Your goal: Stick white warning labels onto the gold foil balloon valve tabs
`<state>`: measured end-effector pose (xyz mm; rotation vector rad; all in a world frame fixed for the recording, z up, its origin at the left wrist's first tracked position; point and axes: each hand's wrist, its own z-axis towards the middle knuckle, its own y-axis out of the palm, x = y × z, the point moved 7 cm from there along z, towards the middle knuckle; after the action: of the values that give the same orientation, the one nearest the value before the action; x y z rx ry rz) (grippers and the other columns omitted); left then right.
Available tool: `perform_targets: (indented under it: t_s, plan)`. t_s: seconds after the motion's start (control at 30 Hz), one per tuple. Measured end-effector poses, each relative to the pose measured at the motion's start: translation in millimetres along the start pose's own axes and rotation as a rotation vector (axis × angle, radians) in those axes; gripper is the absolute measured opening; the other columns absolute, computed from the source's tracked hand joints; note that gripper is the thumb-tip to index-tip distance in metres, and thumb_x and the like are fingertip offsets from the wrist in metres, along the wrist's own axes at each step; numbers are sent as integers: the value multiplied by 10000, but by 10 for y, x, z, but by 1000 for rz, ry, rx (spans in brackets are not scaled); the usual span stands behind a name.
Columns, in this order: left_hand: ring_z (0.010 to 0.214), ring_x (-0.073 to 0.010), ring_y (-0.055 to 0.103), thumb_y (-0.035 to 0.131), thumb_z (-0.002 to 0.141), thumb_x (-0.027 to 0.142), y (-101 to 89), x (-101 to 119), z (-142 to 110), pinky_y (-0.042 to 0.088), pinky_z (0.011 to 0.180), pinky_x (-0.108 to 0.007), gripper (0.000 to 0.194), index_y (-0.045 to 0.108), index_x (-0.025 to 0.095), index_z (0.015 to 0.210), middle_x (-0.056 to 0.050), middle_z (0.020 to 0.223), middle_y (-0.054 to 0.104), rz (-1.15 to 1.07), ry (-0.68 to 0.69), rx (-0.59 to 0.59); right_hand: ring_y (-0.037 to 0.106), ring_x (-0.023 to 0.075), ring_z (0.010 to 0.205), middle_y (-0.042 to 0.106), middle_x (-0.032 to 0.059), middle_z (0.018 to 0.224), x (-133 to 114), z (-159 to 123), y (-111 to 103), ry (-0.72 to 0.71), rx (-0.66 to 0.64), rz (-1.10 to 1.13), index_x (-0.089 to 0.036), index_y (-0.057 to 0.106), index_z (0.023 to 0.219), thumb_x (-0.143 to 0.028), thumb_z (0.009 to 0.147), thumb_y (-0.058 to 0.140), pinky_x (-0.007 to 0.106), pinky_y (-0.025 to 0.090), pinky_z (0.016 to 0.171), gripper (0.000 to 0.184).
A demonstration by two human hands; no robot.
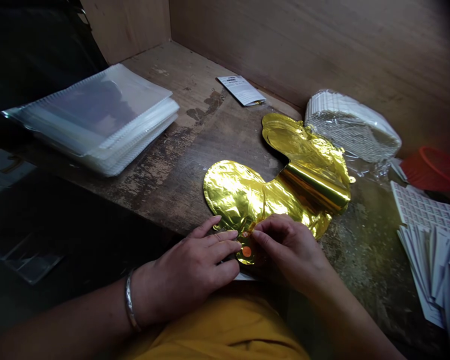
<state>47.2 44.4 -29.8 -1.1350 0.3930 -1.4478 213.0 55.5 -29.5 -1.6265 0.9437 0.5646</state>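
Gold foil balloon [240, 192] lying flat on a worn wooden bench [195, 150]. Left hand [189, 265] open, pressing on the balloon's near end; right hand [285, 247] pinching the foil beside an orange dot [246, 251]. Stack of clear plastic sleeves [93, 120] left of the balloon.

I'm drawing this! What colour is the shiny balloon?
The foil balloon is shiny gold, seen best in the head view.

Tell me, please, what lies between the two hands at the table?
In the head view, the end of a deflated gold foil balloon with an orange dot lies between the left hand and the right hand; both hands touch it.
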Motion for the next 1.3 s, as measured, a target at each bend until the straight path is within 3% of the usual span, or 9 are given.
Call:
perform_targets:
  t_s: [0.33, 0.6, 0.73, 0.83, 0.87, 0.93, 1.03, 1.1, 1.3]
  plan:
    - [1255, -217, 525, 535, 937, 140, -12, 10, 0, 195, 1198, -487, 116, 632, 181, 887, -58, 1183, 670, -14, -25, 38, 607, 198, 724, 627, 26, 715, 0, 9, -7, -68, 93, -224, -197, 660, 692, -305, 828, 611, 309, 461, 629, 180]
    - [1277, -231, 506, 571, 923, 204, 64, -8, 35, 177, 1191, -510, 127, 624, 198, 808, -60, 1320, 606, 41, 57, 85, 546, 200, 737, 598, 13, 713, -90, 7, 6, -86, 113, -439, -209, 569, 700, -318, 800, 645, 320, 403, 644, 166]
    - [1297, -224, 491, 535, 936, 179, 82, -28, 23, 122, 1199, -523, 140, 605, 197, 816, -54, 1325, 605, 14, 45, 36, 531, 177, 620, 568, -7, 681, 88, 44, -242, -11, 307, -537, -213, 522, 783, -433, 784, 679, 302, 387, 561, 270]
    - [1310, -235, 478, 526, 931, 170, 50, -35, 12, 105, 1199, -526, 127, 603, 199, 835, -46, 1332, 599, -11, 26, -3, 549, 183, 631, 590, 22, 712, -40, -95, -369, -243, 518, -619, -199, 548, 811, -303, 884, 578, 322, 428, 582, 131]
    - [1319, -243, 468, 528, 925, 169, 21, -41, 8, 108, 1198, -526, 117, 606, 202, 844, -43, 1336, 595, -17, 16, -11, 584, 195, 707, 628, 48, 786, -126, -178, -331, -386, 516, -609, -189, 578, 869, -242, 901, 555, 334, 465, 640, 66]
    - [1324, -248, 457, 535, 912, 166, -65, -61, 2, 138, 1194, -510, 101, 613, 207, 863, -43, 1309, 607, -16, -17, -29, 612, 223, 942, 676, 90, 1008, -250, -346, -147, -622, 351, -562, -178, 610, 1040, -188, 903, 573, 356, 507, 810, 143]
    - [1272, -217, 500, 534, 899, 150, -181, -96, -7, 222, 1183, -443, 106, 626, 203, 903, -58, 1239, 632, 8, -92, -113, 546, 252, 1146, 650, 98, 1230, -265, -510, 140, -724, 83, -555, -172, 584, 1215, -205, 858, 670, 385, 489, 964, 370]
    - [1238, -198, 522, 534, 891, 135, -235, -86, -15, 249, 1178, -412, 118, 629, 200, 920, -58, 1223, 637, 19, -108, -153, 559, 251, 1122, 656, 99, 1240, -241, -531, 205, -719, 77, -555, -158, 590, 1225, -193, 851, 680, 395, 500, 958, 386]
    - [1228, -175, 515, 507, 862, 72, -313, -33, -57, 227, 1186, -381, 188, 602, 208, 952, -7, 1157, 666, -40, -111, -99, 630, 214, 938, 722, 95, 1082, -311, -466, 160, -728, 212, -477, -152, 663, 1082, -68, 880, 579, 354, 541, 838, 234]
